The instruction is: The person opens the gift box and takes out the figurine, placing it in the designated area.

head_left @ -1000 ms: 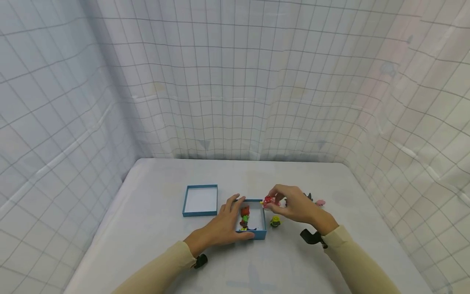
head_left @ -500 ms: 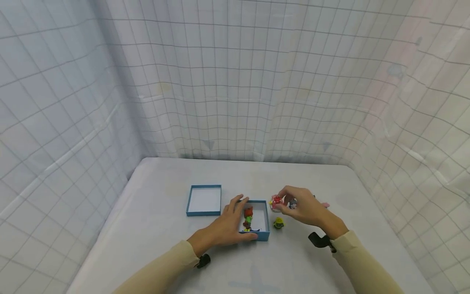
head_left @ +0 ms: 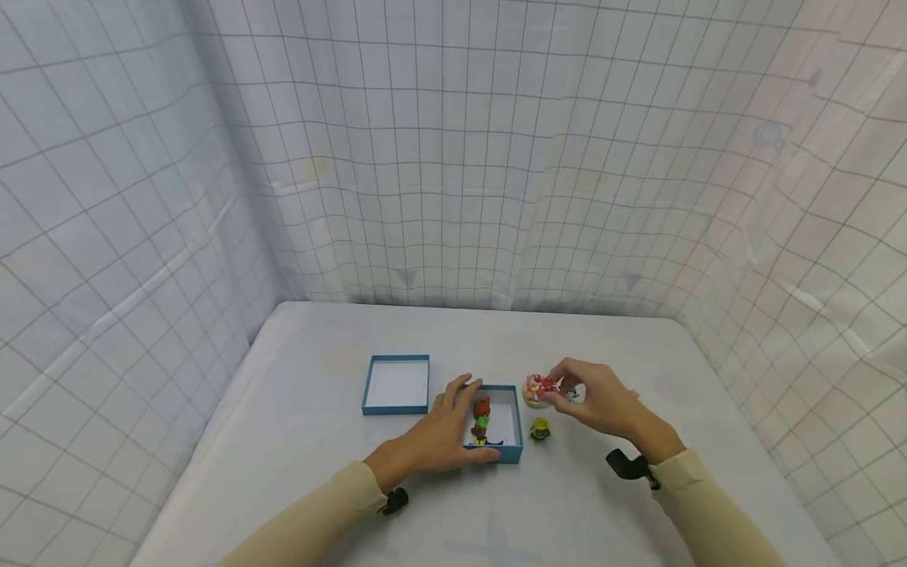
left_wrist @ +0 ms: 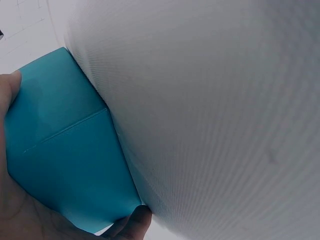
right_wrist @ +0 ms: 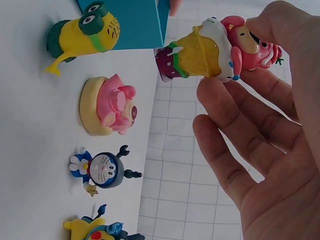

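My left hand (head_left: 439, 433) grips a small open blue box (head_left: 510, 454), thumb on its near wall and fingers at the far side. Inside lies a fox figurine (head_left: 481, 417) in green, beside other small parts. In the left wrist view, the box's blue outer walls (left_wrist: 65, 165) fill the space between thumb and fingers. To the right of the box, my right hand (head_left: 595, 398) pinches a pink bear figurine (right_wrist: 245, 47) with an ice-cream-cone body, raised above the table. Below it, a pink figurine on a cream base (right_wrist: 95, 107) stands on the table.
A shallow blue-rimmed white lid (head_left: 395, 409) lies left of the box. Near the box's right wall is a yellow goggled figurine (head_left: 540, 429). The right wrist view also shows a blue cat figurine (right_wrist: 102, 170) and a yellow figurine (right_wrist: 85, 230). Gridded curtains (head_left: 453, 197) surround the table.
My right hand has moved right, away from the box edge, with the bear figurine still pinched. The pink figurine on the cream base shows more now. My left hand stays on the box.
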Action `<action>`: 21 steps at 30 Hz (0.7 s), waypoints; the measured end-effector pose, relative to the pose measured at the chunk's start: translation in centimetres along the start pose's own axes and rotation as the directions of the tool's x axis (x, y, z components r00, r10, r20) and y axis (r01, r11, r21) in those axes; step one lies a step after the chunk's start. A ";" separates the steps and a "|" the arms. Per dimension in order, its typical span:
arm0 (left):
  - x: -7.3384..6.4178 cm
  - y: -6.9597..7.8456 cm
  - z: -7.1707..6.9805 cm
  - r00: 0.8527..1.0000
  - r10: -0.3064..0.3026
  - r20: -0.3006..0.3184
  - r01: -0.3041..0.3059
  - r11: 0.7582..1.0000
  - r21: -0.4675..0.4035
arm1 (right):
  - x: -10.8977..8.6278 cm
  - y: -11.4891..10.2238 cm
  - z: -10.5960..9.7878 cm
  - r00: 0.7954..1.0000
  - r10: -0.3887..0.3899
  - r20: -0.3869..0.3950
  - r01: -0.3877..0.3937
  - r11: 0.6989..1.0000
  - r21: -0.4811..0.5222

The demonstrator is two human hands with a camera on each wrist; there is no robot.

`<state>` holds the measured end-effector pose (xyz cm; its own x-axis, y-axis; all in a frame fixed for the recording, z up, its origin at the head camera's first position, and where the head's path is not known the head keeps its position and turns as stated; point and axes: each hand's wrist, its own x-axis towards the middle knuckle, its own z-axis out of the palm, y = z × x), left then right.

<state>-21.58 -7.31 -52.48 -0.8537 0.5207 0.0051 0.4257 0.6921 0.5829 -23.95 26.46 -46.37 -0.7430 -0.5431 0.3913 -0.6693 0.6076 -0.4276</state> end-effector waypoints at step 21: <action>0.0 0.0 0.0 1.000 0.006 -0.003 -0.006 1.000 0.003 | -2.1 1.5 -0.1 0.993 0.120 0.017 -0.120 0.993 0.009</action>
<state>-21.59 -7.29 -52.53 -0.8521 0.5232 0.0111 0.4316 0.6906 0.5804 -23.38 28.54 -47.69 -0.8178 -0.4763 0.3229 -0.5753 0.6629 -0.4791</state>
